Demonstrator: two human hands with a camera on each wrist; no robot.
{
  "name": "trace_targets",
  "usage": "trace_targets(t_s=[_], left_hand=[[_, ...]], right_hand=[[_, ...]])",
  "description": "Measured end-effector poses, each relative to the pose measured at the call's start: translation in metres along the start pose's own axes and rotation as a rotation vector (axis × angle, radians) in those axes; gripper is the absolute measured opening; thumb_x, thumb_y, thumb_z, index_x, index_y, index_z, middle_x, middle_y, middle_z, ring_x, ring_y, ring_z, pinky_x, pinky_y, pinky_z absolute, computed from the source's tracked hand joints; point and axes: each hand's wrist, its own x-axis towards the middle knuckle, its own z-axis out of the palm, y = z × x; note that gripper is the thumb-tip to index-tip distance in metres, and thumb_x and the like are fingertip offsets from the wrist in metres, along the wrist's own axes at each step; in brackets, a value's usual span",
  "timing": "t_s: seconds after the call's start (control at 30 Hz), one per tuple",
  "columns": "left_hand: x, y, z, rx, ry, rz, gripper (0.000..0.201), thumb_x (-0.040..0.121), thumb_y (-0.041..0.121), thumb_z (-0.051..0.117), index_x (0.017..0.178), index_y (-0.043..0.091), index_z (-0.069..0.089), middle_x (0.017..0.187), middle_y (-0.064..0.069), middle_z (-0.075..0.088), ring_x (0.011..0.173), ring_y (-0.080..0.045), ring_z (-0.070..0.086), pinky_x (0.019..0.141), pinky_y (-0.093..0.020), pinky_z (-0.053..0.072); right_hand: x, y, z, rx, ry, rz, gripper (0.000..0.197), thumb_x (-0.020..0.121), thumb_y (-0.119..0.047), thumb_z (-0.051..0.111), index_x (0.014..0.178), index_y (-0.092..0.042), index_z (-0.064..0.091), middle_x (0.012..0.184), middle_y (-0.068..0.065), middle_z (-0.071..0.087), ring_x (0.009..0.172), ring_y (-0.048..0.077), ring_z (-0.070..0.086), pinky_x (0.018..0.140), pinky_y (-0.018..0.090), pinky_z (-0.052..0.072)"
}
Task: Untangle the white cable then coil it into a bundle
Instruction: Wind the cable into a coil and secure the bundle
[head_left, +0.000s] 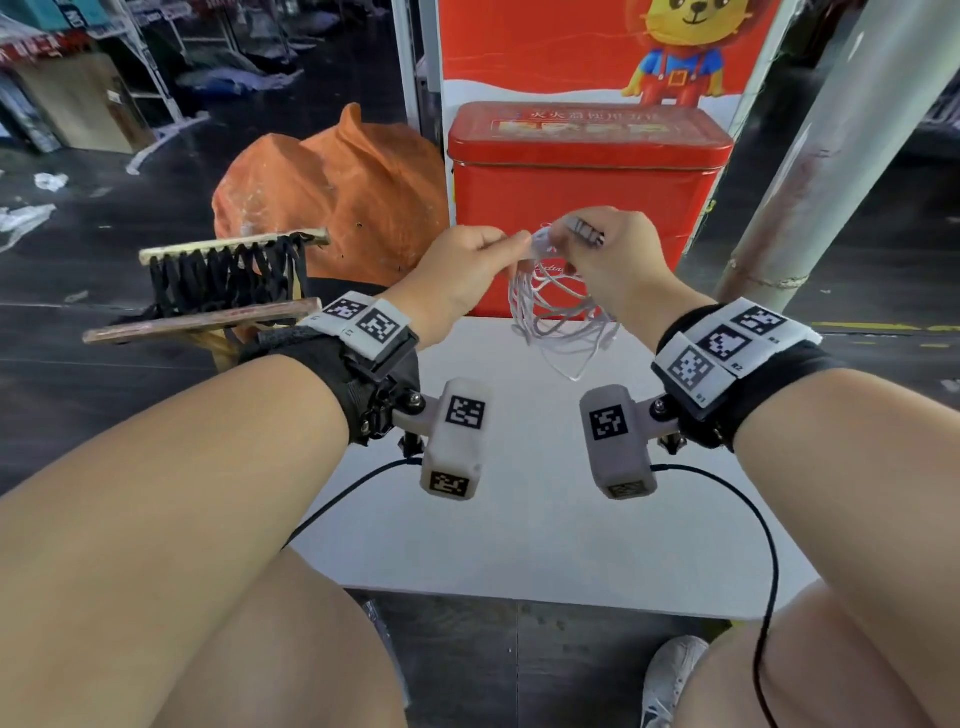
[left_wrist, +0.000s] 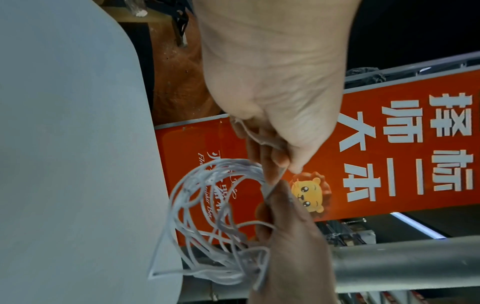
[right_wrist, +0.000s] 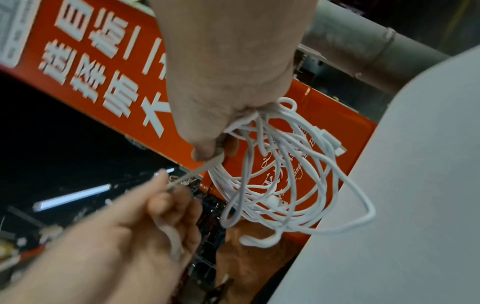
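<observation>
We judge the white cable (head_left: 558, 317), hanging at 12 o'clock over the white table (head_left: 519, 545), light and limp: our right hand (head_left: 605, 254) bunches its loops, our left hand (head_left: 457, 275) pinches one strand to draw free.

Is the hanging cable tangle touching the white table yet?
Cannot tell. In the head view the white cable hangs from both hands over the white table, but no view plainly shows contact or a gap beneath its lowest loop.

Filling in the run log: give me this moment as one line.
phase: untangling | right hand: grips white cable tangle, raised above white table | left hand: pinches one strand | coil: not begun
</observation>
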Motion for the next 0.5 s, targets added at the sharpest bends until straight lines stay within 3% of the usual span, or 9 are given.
trace_targets(t_s=[0.07, 0.1, 0.2, 0.33, 0.43, 0.5], left_hand=[[-0.001, 0.004, 0.003, -0.024, -0.044, -0.024, 0.043, 0.098, 0.022, 0.05, 0.057, 0.009, 0.043, 0.049, 0.012, 0.055, 0.046, 0.005, 0.048, 0.063, -0.013, 0.037], [-0.001, 0.006, 0.004, -0.052, -0.062, -0.04, 0.043, 0.098, 0.021, 0.05, 0.057, 0.01, 0.041, 0.052, 0.01, 0.059, 0.048, 0.004, 0.051, 0.063, -0.013, 0.041], [0.001, 0.006, 0.005, -0.162, -0.051, -0.109, 0.042, 0.098, 0.022, 0.05, 0.058, 0.012, 0.042, 0.057, 0.007, 0.065, 0.057, -0.005, 0.058, 0.064, -0.02, 0.047], [0.003, 0.008, -0.001, -0.315, 0.025, -0.2, 0.038, 0.098, 0.023, 0.051, 0.062, 0.013, 0.048, 0.061, 0.006, 0.068, 0.054, -0.008, 0.054, 0.055, -0.019, 0.045], [0.005, 0.008, -0.004, -0.363, 0.094, -0.265, 0.035, 0.096, 0.025, 0.054, 0.063, 0.014, 0.051, 0.061, 0.006, 0.068, 0.052, -0.007, 0.053, 0.053, -0.019, 0.044], [0.005, 0.008, -0.008, -0.388, 0.126, -0.301, 0.033, 0.094, 0.025, 0.056, 0.063, 0.015, 0.053, 0.061, 0.006, 0.069, 0.051, -0.006, 0.054, 0.053, -0.019, 0.043]], right_hand=[[0.001, 0.005, 0.002, -0.056, -0.028, -0.021, 0.022, 0.093, -0.023, 0.057, 0.105, -0.01, 0.069, 0.106, 0.005, 0.067, 0.086, 0.013, 0.056, 0.071, 0.02, 0.045], [0.002, 0.005, 0.003, -0.065, -0.032, -0.021, 0.024, 0.093, -0.024, 0.056, 0.112, -0.013, 0.067, 0.113, 0.002, 0.065, 0.094, 0.013, 0.056, 0.078, 0.019, 0.043], [0.002, 0.006, 0.004, -0.082, -0.089, -0.017, 0.029, 0.096, -0.026, 0.052, 0.123, -0.018, 0.062, 0.116, 0.0, 0.063, 0.101, 0.014, 0.056, 0.089, 0.027, 0.044], [-0.003, 0.003, 0.005, -0.253, -0.191, -0.041, 0.025, 0.097, -0.028, 0.04, 0.105, -0.022, 0.063, 0.082, -0.004, 0.059, 0.07, 0.017, 0.052, 0.064, 0.03, 0.04], [-0.007, 0.001, 0.007, -0.367, -0.266, -0.072, 0.029, 0.098, -0.027, 0.033, 0.103, -0.017, 0.06, 0.084, 0.006, 0.061, 0.067, 0.026, 0.053, 0.059, 0.034, 0.038], [-0.011, -0.001, 0.009, -0.417, -0.321, -0.095, 0.031, 0.1, -0.028, 0.03, 0.106, -0.016, 0.058, 0.082, 0.008, 0.061, 0.063, 0.025, 0.052, 0.054, 0.032, 0.037]])
